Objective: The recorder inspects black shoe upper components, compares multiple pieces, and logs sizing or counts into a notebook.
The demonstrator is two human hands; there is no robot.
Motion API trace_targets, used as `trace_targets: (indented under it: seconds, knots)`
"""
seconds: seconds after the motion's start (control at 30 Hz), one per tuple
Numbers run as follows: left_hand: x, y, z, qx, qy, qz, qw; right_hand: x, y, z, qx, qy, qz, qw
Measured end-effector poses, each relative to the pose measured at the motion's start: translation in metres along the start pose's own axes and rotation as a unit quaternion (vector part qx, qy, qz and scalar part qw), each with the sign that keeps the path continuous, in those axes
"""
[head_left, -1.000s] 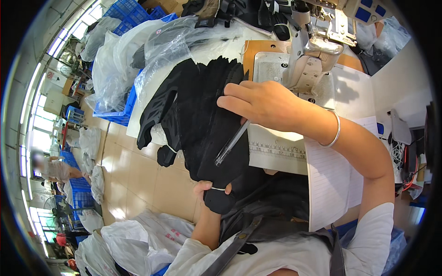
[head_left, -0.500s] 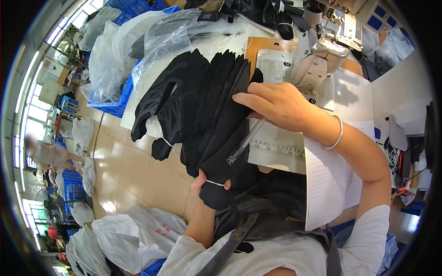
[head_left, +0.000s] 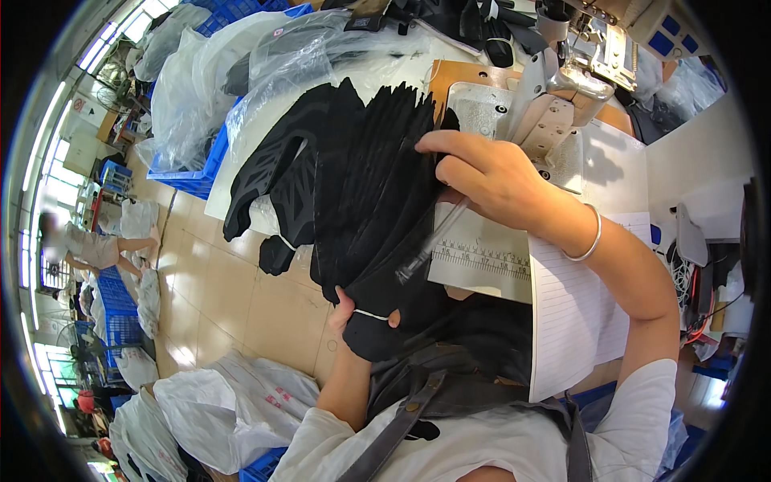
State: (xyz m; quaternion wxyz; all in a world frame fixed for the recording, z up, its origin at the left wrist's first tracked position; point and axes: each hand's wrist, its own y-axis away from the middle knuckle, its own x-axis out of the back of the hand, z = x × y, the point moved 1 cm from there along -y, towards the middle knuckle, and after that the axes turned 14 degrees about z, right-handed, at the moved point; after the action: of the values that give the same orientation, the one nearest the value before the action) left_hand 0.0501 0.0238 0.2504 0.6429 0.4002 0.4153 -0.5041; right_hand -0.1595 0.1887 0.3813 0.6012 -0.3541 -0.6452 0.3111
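A thick bundle of black cut fabric pieces (head_left: 365,177) is fanned out in front of me, its layered edges pointing away. A white band (head_left: 372,315) ties its near end, where my left hand (head_left: 344,312) is closed around it, thumb on the left and a fingertip showing on the right. My right hand (head_left: 490,173) is at the bundle's right edge, index finger touching the layers. Tucked in that hand is a clear pen (head_left: 430,249), slightly blurred, pointing down over the fabric. Another tied black bundle (head_left: 281,245) lies against the left side.
Beyond my right hand stands a sewing machine (head_left: 554,104). A ruler scale (head_left: 482,261) and an open lined notebook (head_left: 570,313) lie at the right. Blue crates (head_left: 193,181) with plastic bags (head_left: 209,88) stand left; white sacks (head_left: 233,402) lie lower left. Another person (head_left: 92,245) is far left.
My right index finger has straightened and shifted slightly across the fanned layers. The pen has moved a little with the hand. My left hand keeps its hold on the tied end.
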Motion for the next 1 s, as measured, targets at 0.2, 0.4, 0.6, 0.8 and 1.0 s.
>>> trace_targets:
  seconds: [0.2, 0.4, 0.6, 0.8, 1.0]
  knots:
    - [-0.003, 0.000, 0.001, 0.003, 0.035, 0.033, 0.999, 0.002, 0.001, 0.003, 0.026, 0.031, -0.023, 0.999]
    - [0.002, 0.000, 0.004, 0.010, 0.044, 0.011, 0.999, 0.007, 0.002, 0.002, 0.065, 0.041, -0.067, 0.995]
    - [-0.006, -0.001, 0.005, -0.004, 0.030, 0.027, 0.999, 0.026, 0.007, -0.002, 0.063, 0.060, -0.079, 0.993]
    - [-0.073, 0.015, 0.008, -0.023, -0.396, 0.108, 0.911, 0.110, 0.028, -0.028, -0.131, -0.004, 0.145, 0.981]
    - [-0.125, -0.004, -0.048, -0.221, -0.769, -0.085, 0.593, 0.169, 0.136, -0.033, -0.352, -0.014, 0.208, 0.912]
